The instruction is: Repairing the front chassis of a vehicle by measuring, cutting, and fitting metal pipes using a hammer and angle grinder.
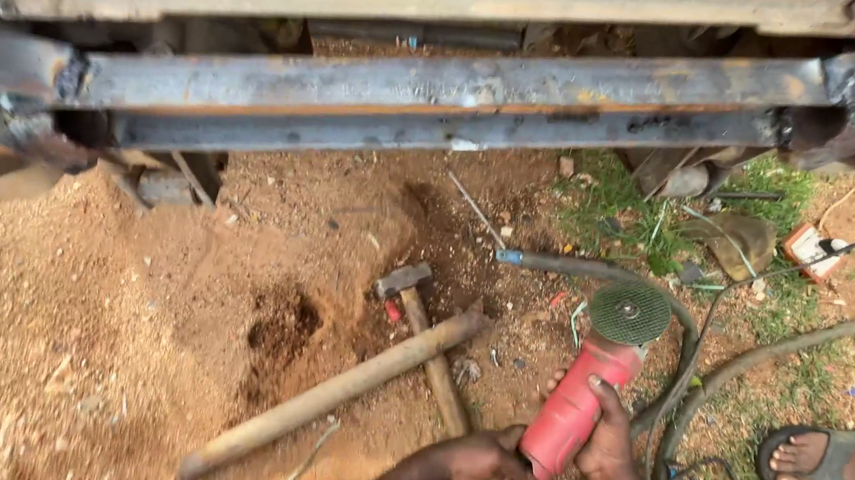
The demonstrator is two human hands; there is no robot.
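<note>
Both hands are clamping the red angle grinder (576, 406) — right hand (609, 438) around its body, left hand (477, 464) at the tail; its bare disc (630, 313) is risking snagging the hoses (685, 358) lying just beside

Both forearms come in from the bottom edge, close together; the left hand (480, 461) is curled, knuckles up, fingers tucked under and closed around the rear end of what it holds; the right hand (606, 438) lies just beside it, palm wrapped round the side, fingers bent, thumb (605, 391) stretched forward along the top; a sandalled foot (813, 459) rests at right.
</note>
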